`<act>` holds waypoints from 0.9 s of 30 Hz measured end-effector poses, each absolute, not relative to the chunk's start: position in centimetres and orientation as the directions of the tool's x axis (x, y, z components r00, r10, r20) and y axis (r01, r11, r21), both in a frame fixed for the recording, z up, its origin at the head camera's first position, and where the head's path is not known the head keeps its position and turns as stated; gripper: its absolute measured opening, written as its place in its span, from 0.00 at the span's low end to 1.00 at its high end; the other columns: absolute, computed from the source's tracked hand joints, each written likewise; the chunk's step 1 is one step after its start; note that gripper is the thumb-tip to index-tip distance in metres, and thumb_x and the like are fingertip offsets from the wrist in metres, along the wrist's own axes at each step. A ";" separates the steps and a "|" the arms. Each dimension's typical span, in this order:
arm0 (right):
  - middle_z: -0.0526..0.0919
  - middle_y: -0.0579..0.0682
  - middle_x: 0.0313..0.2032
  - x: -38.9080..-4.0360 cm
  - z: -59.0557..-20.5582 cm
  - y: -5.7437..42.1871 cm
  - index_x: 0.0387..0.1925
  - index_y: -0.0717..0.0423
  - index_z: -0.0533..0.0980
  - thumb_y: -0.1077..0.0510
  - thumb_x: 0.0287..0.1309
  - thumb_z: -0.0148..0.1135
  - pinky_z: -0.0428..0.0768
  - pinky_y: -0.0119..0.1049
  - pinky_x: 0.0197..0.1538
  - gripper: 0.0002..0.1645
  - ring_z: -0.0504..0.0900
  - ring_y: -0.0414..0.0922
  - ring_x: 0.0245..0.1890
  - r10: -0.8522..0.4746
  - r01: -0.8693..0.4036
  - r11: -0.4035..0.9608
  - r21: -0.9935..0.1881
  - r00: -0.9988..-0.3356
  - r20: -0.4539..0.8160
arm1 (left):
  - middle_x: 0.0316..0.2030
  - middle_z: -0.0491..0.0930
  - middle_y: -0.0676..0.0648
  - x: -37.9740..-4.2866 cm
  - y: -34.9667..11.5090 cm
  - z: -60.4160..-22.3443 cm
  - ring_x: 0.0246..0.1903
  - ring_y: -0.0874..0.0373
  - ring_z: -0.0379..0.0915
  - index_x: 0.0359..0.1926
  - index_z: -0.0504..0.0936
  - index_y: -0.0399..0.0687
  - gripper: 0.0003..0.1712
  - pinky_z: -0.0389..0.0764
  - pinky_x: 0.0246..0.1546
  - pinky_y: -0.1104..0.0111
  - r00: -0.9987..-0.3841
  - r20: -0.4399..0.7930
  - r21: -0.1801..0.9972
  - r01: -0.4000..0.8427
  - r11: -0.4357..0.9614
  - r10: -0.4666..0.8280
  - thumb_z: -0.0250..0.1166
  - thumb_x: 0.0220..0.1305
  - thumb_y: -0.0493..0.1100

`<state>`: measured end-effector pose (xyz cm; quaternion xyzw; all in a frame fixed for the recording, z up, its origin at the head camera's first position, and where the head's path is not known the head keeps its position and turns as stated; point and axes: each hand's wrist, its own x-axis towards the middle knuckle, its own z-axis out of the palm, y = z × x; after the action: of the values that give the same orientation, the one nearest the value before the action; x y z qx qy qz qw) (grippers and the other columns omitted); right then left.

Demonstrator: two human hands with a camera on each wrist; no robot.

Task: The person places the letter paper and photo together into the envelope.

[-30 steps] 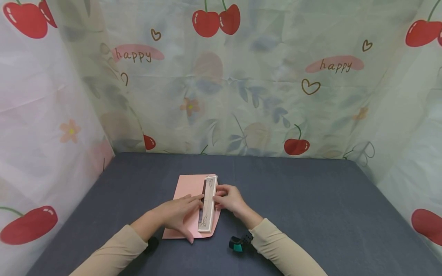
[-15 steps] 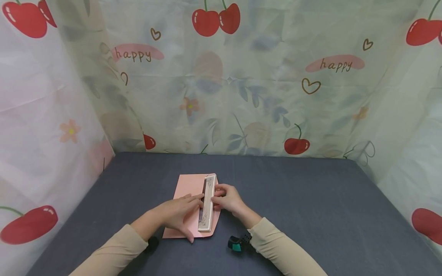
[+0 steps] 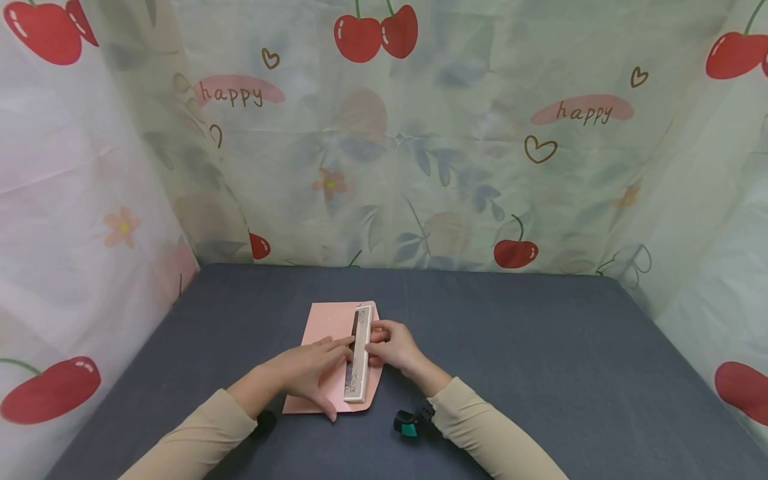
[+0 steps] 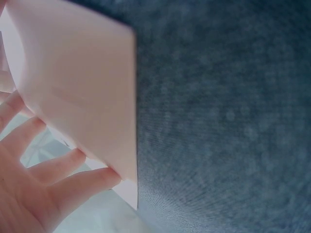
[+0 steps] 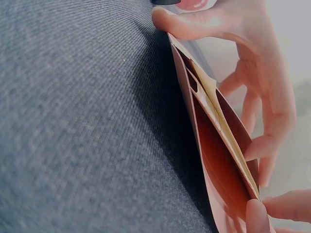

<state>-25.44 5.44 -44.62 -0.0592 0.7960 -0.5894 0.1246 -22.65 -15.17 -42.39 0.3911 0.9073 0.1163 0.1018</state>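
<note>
A pink envelope lies on the dark table, its mouth towards the right. Partway in that mouth is a folded paper, cream with dark scroll ornaments at its ends; its layers show edge-on in the right wrist view. My left hand rests over the envelope with fingers spread. From the right wrist view, its fingertips reach to the upper side of the mouth and its thumb lies by one corner. My right hand pinches the paper's outer long edge between thumb and fingers. The paper's inner part is hidden in the envelope.
The dark cloth-covered table extends on both sides of the envelope. A black strap with a teal part is at my right wrist. Curtains with cherry prints stand around the back and sides.
The folded paper has slid slightly left, deeper into the envelope, and my right hand has shifted left with it. My left hand has stayed in place.
</note>
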 end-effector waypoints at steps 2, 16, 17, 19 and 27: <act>0.77 0.55 0.33 -25.5 -44.7 5.4 0.60 0.67 0.66 0.71 0.51 0.61 0.81 0.32 0.26 0.32 0.79 0.37 0.19 -0.242 0.053 0.296 -0.954 -0.962 -0.129 | 0.70 0.57 0.45 -22.6 -15.2 -42.4 0.64 0.50 0.61 0.56 0.66 0.58 0.50 0.70 0.58 0.56 -0.672 -0.090 0.289 0.689 0.665 0.735 0.71 0.32 0.73; 0.78 0.55 0.33 -25.2 -44.5 5.0 0.60 0.66 0.67 0.70 0.50 0.61 0.79 0.30 0.22 0.33 0.78 0.36 0.18 -0.255 0.014 0.323 -0.946 -0.962 -0.101 | 0.70 0.56 0.45 -22.7 -15.2 -42.4 0.66 0.47 0.60 0.57 0.65 0.59 0.50 0.69 0.59 0.54 -0.672 -0.086 0.294 0.689 0.663 0.736 0.71 0.32 0.73; 0.78 0.54 0.33 -25.2 -44.5 5.0 0.60 0.66 0.67 0.70 0.50 0.61 0.79 0.30 0.22 0.33 0.78 0.36 0.18 -0.254 0.014 0.325 -0.946 -0.962 -0.102 | 0.70 0.56 0.45 -22.6 -15.2 -42.4 0.65 0.47 0.60 0.57 0.66 0.59 0.50 0.69 0.59 0.55 -0.671 -0.085 0.294 0.690 0.662 0.737 0.71 0.32 0.72; 0.77 0.54 0.32 -25.2 -44.5 4.9 0.60 0.66 0.67 0.70 0.49 0.61 0.79 0.30 0.23 0.33 0.78 0.36 0.18 -0.250 0.016 0.328 -0.944 -0.963 -0.104 | 0.70 0.56 0.45 -22.6 -15.2 -42.4 0.66 0.47 0.60 0.57 0.65 0.59 0.50 0.69 0.59 0.55 -0.672 -0.085 0.294 0.689 0.662 0.736 0.71 0.32 0.72; 0.78 0.54 0.33 -25.1 -44.4 4.6 0.58 0.66 0.69 0.70 0.49 0.62 0.81 0.31 0.25 0.31 0.78 0.38 0.20 -0.234 0.029 0.326 -0.945 -0.966 -0.111 | 0.70 0.56 0.45 -22.6 -15.2 -42.4 0.65 0.48 0.61 0.57 0.66 0.58 0.51 0.70 0.58 0.55 -0.675 -0.086 0.286 0.688 0.667 0.733 0.71 0.32 0.73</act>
<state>-25.14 4.62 -44.41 -0.0636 0.8061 -0.5772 0.1141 -22.62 -15.19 -42.43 0.3914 0.9077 0.1156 0.0973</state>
